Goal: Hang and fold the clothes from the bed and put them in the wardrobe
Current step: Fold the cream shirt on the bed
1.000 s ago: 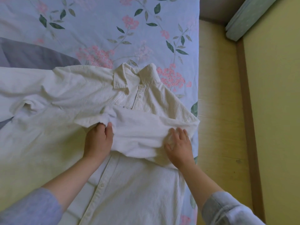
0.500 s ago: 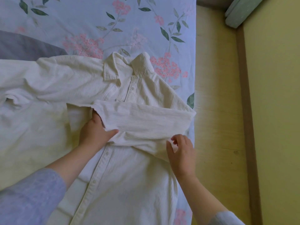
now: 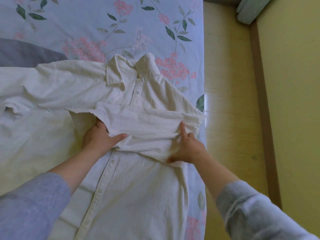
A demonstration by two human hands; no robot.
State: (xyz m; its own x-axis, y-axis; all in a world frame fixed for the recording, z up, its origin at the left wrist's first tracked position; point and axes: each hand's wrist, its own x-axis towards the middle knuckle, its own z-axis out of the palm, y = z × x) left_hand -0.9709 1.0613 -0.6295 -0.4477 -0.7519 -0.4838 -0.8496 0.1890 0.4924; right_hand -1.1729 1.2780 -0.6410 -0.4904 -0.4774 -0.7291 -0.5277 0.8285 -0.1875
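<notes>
Head view, left grip (image 3: 98, 137) pinching folded sleeve (image 3: 147, 121), right grip (image 3: 188, 149) spread, slid forward onto it

text: none legible | labels: none | numbers: none

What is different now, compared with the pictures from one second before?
The left hand shifted its hold: thumb now on top of the folded sleeve, fingers beneath. The right hand slid to the sleeve's lower edge, forefinger pressing. The shirt stayed on the bed.
</notes>
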